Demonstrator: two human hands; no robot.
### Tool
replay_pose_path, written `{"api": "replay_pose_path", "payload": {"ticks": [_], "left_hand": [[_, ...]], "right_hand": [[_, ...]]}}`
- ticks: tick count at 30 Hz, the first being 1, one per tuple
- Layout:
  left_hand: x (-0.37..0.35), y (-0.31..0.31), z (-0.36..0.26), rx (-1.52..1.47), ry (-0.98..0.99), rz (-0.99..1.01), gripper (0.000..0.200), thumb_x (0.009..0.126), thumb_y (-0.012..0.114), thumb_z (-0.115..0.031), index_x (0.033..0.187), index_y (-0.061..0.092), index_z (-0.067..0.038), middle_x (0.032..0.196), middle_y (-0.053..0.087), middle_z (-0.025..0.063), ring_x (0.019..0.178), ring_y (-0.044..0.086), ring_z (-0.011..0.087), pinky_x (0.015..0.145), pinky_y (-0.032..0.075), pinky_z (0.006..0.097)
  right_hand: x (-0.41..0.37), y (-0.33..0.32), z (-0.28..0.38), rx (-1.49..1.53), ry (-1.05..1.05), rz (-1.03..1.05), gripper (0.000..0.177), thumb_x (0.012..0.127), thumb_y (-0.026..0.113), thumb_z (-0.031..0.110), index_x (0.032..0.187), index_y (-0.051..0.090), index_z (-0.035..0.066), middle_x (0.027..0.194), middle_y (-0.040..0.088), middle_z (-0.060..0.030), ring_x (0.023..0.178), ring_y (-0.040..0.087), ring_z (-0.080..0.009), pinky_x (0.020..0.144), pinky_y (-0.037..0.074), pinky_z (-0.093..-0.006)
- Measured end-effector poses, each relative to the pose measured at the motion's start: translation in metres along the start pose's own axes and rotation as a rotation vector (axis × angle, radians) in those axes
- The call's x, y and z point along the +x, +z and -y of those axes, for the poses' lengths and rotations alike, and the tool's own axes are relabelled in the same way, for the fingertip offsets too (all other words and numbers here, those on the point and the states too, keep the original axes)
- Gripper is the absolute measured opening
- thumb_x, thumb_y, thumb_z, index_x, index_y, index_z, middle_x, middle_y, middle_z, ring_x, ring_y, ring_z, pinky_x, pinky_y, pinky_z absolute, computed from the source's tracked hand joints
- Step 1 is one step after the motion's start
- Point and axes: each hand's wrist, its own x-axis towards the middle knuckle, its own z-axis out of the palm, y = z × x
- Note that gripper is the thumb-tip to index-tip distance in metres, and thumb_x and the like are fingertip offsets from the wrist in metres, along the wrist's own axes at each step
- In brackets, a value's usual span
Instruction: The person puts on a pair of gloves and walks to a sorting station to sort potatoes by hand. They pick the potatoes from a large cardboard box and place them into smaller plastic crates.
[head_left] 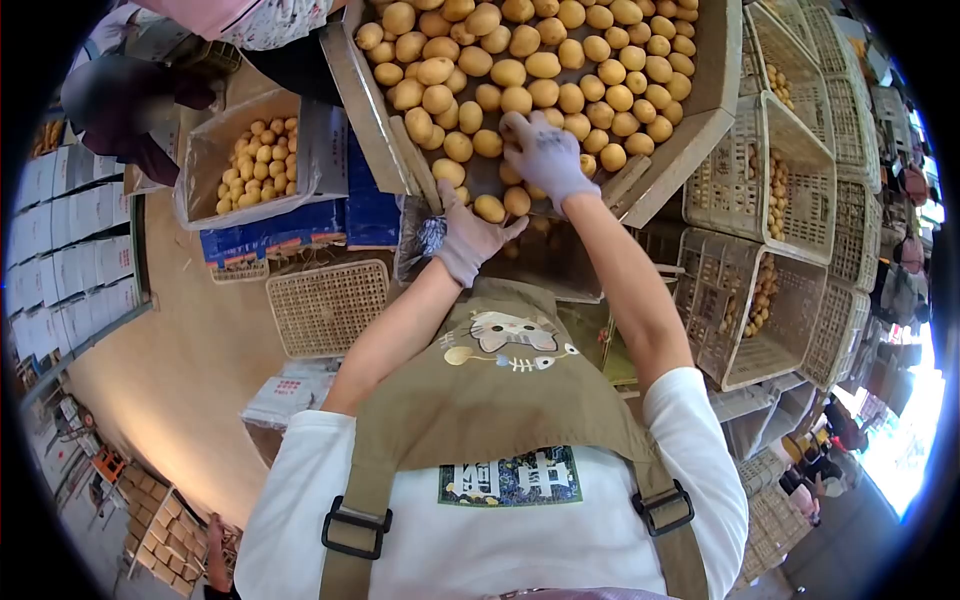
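Observation:
Many round yellow-brown fruits (543, 65) lie spread over a sorting table with raised wooden edges (665, 170). My left hand (470, 238), in a pale glove, is at the table's near left edge, with thumb and fingers apart and nothing between them; a fruit (489, 208) lies just beside it. My right hand (548, 158), also gloved, is over the fruits near the table's middle, fingers bent downward. Whatever its fingertips hold, if anything, is hidden. A crumpled plastic bag (412, 240) hangs left of my left wrist.
At left stands a lined box of fruits (260, 165), above an empty plastic basket (330, 300). Plastic crates (750, 330), some with fruits, are stacked at right. White boxes (70, 240) line the far left. A person in dark clothing (125, 110) is at upper left.

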Motion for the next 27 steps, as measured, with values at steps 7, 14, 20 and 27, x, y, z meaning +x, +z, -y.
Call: {"api": "replay_pose_path", "payload": {"ticks": [7, 14, 20, 27], "left_hand": [[0.022, -0.038, -0.001, -0.655, -0.299, 0.606, 0.081, 0.094, 0.032, -0.073, 0.156, 0.027, -0.022, 0.163, 0.028, 0.0012, 0.148, 0.026, 0.0314, 0.116, 0.016, 0.0687], [-0.001, -0.005, 0.005, -0.062, -0.04, 0.181, 0.085, 0.092, 0.031, -0.078, 0.156, 0.03, -0.022, 0.162, 0.031, 0.001, 0.147, 0.03, 0.03, 0.116, 0.016, 0.0675], [-0.008, -0.01, 0.003, 0.159, -0.012, -0.111, 0.068, 0.095, 0.044, -0.065, 0.148, 0.04, -0.023, 0.152, 0.044, -0.002, 0.141, 0.038, 0.0254, 0.115, 0.022, 0.0605], [0.012, -0.082, -0.01, 0.618, 0.17, 0.021, 0.052, 0.093, 0.058, -0.051, 0.137, 0.051, -0.026, 0.138, 0.053, -0.0048, 0.134, 0.04, 0.0176, 0.111, 0.027, 0.0505]], "right_hand": [[-0.22, -0.046, -0.049, 0.227, 0.16, -0.628, 0.047, 0.073, 0.072, 0.001, 0.12, 0.067, 0.006, 0.116, 0.064, -0.0193, 0.103, 0.062, -0.0375, 0.089, 0.052, -0.0439], [-0.216, -0.056, -0.043, -0.085, 0.325, -0.527, 0.042, 0.08, 0.069, 0.016, 0.121, 0.068, 0.012, 0.128, 0.059, -0.0188, 0.123, 0.052, -0.0377, 0.106, 0.038, -0.0495], [-0.096, -0.027, -0.013, -0.184, 0.071, -0.265, 0.05, 0.085, 0.066, 0.033, 0.132, 0.061, 0.017, 0.131, 0.06, -0.0144, 0.125, 0.054, -0.0342, 0.109, 0.034, -0.0559], [-0.067, -0.018, -0.031, -0.015, 0.194, 0.067, 0.062, 0.085, 0.064, 0.043, 0.143, 0.052, 0.027, 0.153, 0.041, -0.0143, 0.143, 0.034, -0.0386, 0.109, 0.028, -0.0667]]}}
